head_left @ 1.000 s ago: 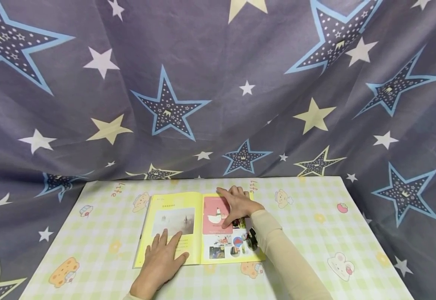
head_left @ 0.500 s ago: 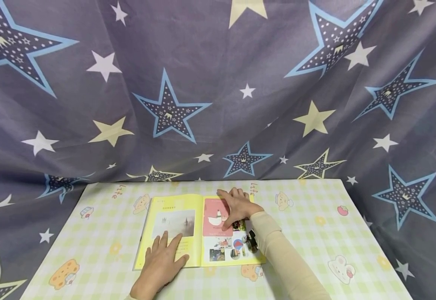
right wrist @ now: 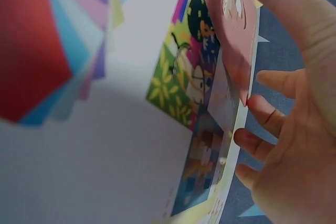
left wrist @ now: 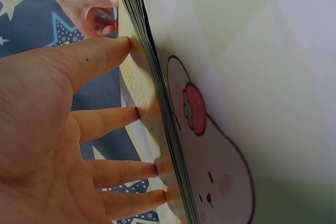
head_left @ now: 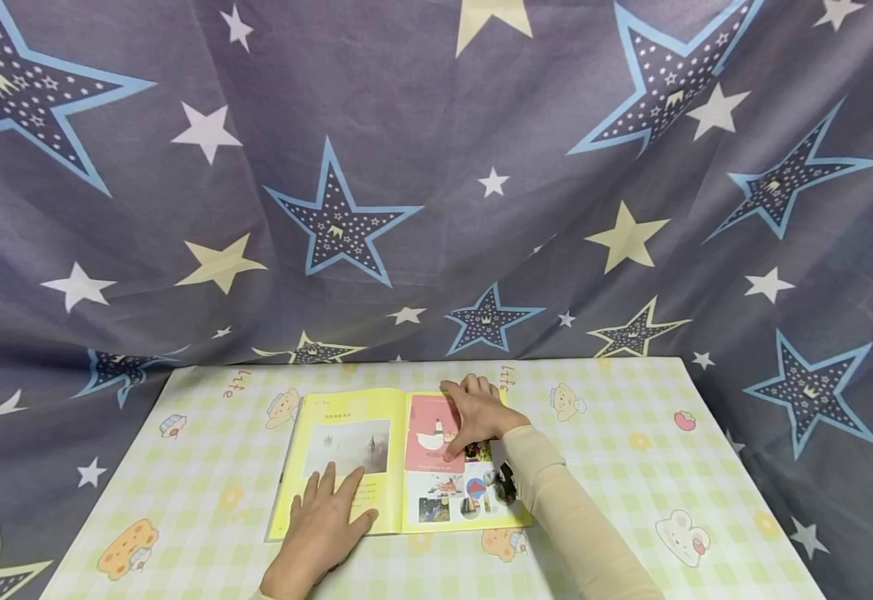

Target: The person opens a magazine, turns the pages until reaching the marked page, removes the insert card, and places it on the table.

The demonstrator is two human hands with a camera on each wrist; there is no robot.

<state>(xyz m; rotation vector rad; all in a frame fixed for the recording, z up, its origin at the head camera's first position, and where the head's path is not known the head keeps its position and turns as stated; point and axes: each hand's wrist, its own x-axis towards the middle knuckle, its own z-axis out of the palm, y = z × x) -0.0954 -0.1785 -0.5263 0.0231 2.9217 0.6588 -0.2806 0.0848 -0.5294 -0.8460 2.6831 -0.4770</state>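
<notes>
A picture book (head_left: 394,517) with yellow-edged pages lies spread on the table. My left hand (head_left: 323,521) rests on its left page below a misty grey picture, fingers straight and spread; in the left wrist view the fingertips (left wrist: 123,51) touch the page. Over the right page, my right hand (head_left: 481,412) holds a pink card (head_left: 423,457) showing a white bird. The thumb lies on the card's face and the fingers reach to its far edge. From the right wrist, the pink card (right wrist: 239,59) stands slightly off the page, one corner near a fingertip.
A green-and-white checked cloth (head_left: 601,483) with cartoon prints covers the table. Behind and beside it hangs a dark curtain (head_left: 436,233) with stars. Small colourful pictures (head_left: 436,510) are printed on the right page.
The fingers of my right hand have drawn in slightly at the far edge of the pink card. My left hand stays in place.
</notes>
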